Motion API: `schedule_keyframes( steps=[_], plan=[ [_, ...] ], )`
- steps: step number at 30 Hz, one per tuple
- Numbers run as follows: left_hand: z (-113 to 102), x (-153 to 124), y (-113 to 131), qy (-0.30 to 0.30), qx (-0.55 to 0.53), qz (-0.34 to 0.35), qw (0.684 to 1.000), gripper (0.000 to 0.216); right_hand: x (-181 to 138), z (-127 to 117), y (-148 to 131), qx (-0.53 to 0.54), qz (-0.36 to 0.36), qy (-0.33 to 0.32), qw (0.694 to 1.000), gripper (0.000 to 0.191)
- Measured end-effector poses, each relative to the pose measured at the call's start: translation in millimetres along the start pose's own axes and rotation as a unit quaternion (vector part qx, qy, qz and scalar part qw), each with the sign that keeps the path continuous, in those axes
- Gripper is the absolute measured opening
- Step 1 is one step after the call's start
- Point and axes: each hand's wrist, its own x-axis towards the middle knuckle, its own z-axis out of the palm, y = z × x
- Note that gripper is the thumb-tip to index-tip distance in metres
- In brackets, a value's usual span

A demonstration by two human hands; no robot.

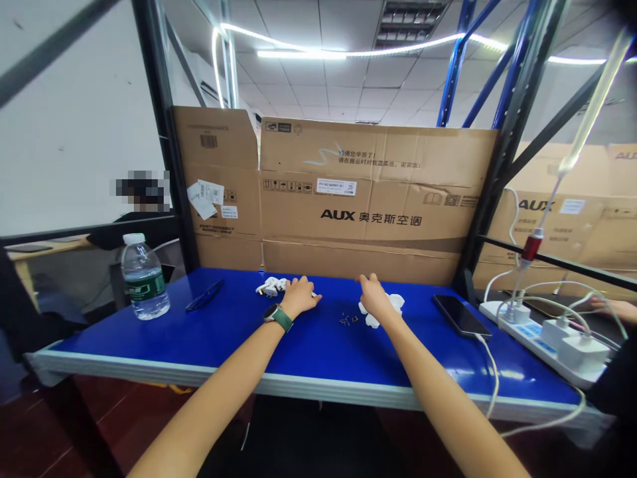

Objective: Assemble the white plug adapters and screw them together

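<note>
My left hand [299, 296], with a green-strapped watch on its wrist, rests on the blue table [209, 345] with fingers curled, touching a cluster of small white plastic parts [270, 287]. My right hand [374, 297] lies beside another heap of white parts [396, 304], fingers bent down over them; whether it grips any is hidden. A few tiny dark metal pieces [348, 320] lie on the table between my two hands.
A water bottle [144, 277] and a dark pen [204, 295] sit at the left. A black phone [460, 315] on a white cable and a power strip [537, 335] with chargers lie right. Cardboard [348, 199] walls the back. Another person's hand [614, 307] shows far right.
</note>
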Motion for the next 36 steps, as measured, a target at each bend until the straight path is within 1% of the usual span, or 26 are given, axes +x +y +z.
schedule_keyframes(
  steps=[2,3,4,6,7,8,10,12,15,18,22,25,28,33,36],
  plan=[
    [-1.4,-0.8,-0.7,0.004,0.009,-0.018,1.0,0.031,3.0,2.5,-3.6,0.06,-0.016,0.004,0.998,0.057],
    [-2.0,-0.9,-0.4,0.011,0.004,-0.017,1.0,0.031,4.5,4.4,-4.6,0.124,-0.015,0.005,0.992,0.055],
    [-2.3,-0.5,0.5,0.021,-0.008,-0.008,1.0,0.032,5.7,6.6,-5.0,0.2,-0.009,0.003,0.98,0.052],
    [-1.1,1.4,3.5,0.036,-0.062,0.035,0.997,0.034,7.6,12.0,-4.4,0.32,0.005,-0.011,0.947,0.045],
    [0.7,2.9,5.7,0.038,-0.098,0.067,0.992,0.034,8.1,14.9,-3.6,0.34,0.006,-0.018,0.94,0.042],
    [3.5,4.5,8.1,0.035,-0.138,0.103,0.985,0.033,8.5,17.7,-2.7,0.333,0.002,-0.019,0.943,0.04],
    [11.6,7.6,13.6,0.023,-0.2,0.173,0.964,0.03,8.7,22.6,-1.0,0.279,-0.016,-0.018,0.96,0.038],
    [21.8,9.3,19.1,-0.001,-0.234,0.213,0.949,0.034,8.6,26.4,0.6,0.219,-0.033,-0.024,0.975,0.036],
    [36.1,8.6,25.4,-0.035,-0.258,0.201,0.945,0.041,9.3,30.5,4.2,0.169,-0.048,-0.045,0.983,0.034],
    [44.1,5.1,28.9,-0.061,-0.272,0.201,0.939,0.042,11.8,33.7,11.0,0.113,-0.048,-0.065,0.99,0.033],
    [45.9,0.4,31.5,-0.085,-0.265,0.209,0.938,0.043,16.2,35.2,25.4,0.053,-0.023,-0.071,0.996,0.034],
    [45.7,-0.3,32.2,-0.085,-0.258,0.188,0.944,0.043,18.8,33.5,37.1,0.017,0.006,-0.07,0.997,0.036],
    [45.1,0.9,32.0,-0.094,-0.223,0.167,0.956,0.047,20.3,30.5,44.6,-0.02,0.033,-0.082,0.996,0.039],
    [42.5,0.6,32.9,-0.129,-0.125,0.141,0.974,0.056,15.2,25.2,40.6,-0.071,0.027,-0.103,0.992,0.041],
    [42.2,-1.5,34.5,-0.138,-0.107,0.14,0.975,0.057,9.1,26.1,29.5,-0.084,0.0,-0.09,0.992,0.042]
  ],
)
